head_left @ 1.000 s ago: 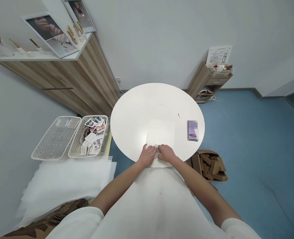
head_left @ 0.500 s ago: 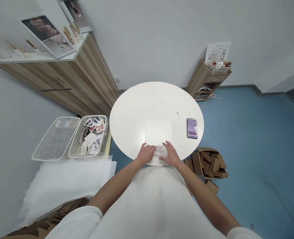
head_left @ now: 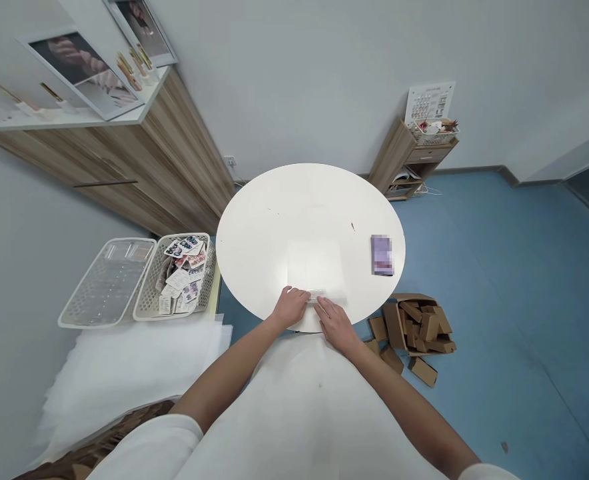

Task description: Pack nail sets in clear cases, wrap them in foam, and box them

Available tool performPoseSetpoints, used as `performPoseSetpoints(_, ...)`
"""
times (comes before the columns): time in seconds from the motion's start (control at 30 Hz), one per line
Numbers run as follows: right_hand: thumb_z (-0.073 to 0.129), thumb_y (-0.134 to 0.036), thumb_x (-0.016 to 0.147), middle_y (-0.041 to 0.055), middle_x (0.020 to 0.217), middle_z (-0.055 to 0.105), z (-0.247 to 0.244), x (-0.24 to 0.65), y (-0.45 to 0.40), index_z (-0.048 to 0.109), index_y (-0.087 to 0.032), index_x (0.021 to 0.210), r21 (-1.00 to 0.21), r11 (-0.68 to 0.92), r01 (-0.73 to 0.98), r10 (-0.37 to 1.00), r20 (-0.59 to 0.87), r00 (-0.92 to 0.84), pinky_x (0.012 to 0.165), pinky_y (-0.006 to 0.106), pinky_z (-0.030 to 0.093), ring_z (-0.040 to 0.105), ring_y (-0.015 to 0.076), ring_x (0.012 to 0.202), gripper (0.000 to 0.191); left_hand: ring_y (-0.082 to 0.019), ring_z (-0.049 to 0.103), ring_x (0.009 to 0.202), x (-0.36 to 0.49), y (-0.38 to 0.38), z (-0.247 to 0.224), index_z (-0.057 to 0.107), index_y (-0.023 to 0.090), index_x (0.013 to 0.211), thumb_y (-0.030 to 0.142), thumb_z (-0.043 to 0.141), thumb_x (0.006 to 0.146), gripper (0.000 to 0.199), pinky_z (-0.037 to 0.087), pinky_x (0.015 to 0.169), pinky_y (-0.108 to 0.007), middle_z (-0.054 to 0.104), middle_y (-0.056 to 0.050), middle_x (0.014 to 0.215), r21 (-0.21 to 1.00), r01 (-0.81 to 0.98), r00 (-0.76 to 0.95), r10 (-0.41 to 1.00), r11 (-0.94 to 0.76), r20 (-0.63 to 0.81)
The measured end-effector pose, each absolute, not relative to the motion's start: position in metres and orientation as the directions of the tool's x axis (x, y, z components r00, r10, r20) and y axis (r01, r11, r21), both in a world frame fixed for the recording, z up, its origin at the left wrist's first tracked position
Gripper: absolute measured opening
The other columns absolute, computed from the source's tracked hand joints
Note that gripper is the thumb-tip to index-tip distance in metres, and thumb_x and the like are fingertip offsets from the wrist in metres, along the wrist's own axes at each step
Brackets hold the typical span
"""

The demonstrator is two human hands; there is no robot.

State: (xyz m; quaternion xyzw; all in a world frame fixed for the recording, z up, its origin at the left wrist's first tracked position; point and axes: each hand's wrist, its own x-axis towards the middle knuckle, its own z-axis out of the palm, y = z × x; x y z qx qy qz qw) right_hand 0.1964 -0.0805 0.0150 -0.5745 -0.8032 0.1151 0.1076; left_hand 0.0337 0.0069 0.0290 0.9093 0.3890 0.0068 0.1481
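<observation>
On the near edge of the white table (head_left: 304,200) lies a small clear plastic packet (head_left: 317,293), whose contents I cannot make out. My left hand (head_left: 291,307) has its fingers closed on the packet's left end. My right hand (head_left: 336,323) rests with fingers stretched out over the packet's right part. Under and beyond the packet a thin translucent sheet (head_left: 314,260) lies flat, and a narrow strip of it shows folded to the right of the packet.
A purple pack (head_left: 382,255) lies at the table's right. At left stand a basket of printed cards (head_left: 138,303), a basket with clear plastic cases (head_left: 65,313), and stacked white sheets (head_left: 139,367). Cardboard boxes (head_left: 419,327) sit on the floor at right.
My right hand has moved left and its fingers now lie over the packet. The sheet's near edge appears folded over at the packet. My left hand stays at the packet's left end.
</observation>
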Motion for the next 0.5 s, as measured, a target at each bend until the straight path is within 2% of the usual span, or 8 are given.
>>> performPoseSetpoints(0.13,0.034,-0.004,0.082,0.0088,0.13,0.047,0.011,0.199,-0.07,0.044,-0.021,0.124,-0.285,0.275,0.918,0.959,0.011,-0.284,0.093,0.039,0.032,0.04,0.0209,0.12,0.047,-0.018,0.054,0.094,0.033,0.005,0.028,0.053,0.021,0.098,0.013,0.041,0.079,0.024,0.032,0.09,-0.037,0.063,-0.003,0.099,0.298,0.711,0.691,0.712,-0.637,-0.125)
performPoseSetpoints(0.27,0.035,-0.006,0.084,0.0081,0.122,0.054,0.008,0.202,-0.058,0.05,-0.022,0.118,-0.283,0.294,0.913,0.954,0.034,-0.296,0.09,0.036,0.032,0.044,0.0195,0.115,0.04,-0.018,0.054,0.095,0.034,0.006,0.028,0.053,0.021,0.103,0.016,0.041,0.08,0.026,0.035,0.085,-0.035,0.062,-0.004,0.103,0.333,0.731,0.663,0.736,-0.596,-0.137)
performPoseSetpoints(0.5,0.036,-0.01,0.086,0.0064,0.117,0.057,0.009,0.213,-0.038,0.056,-0.021,0.103,-0.287,0.256,0.923,0.965,0.026,-0.26,0.083,0.032,0.033,0.051,0.018,0.103,0.029,-0.018,0.053,0.098,0.035,0.014,0.034,0.053,0.022,0.106,0.021,0.042,0.081,0.028,0.035,0.087,-0.036,0.061,-0.004,0.106,0.396,0.72,0.67,0.72,-0.57,-0.181)
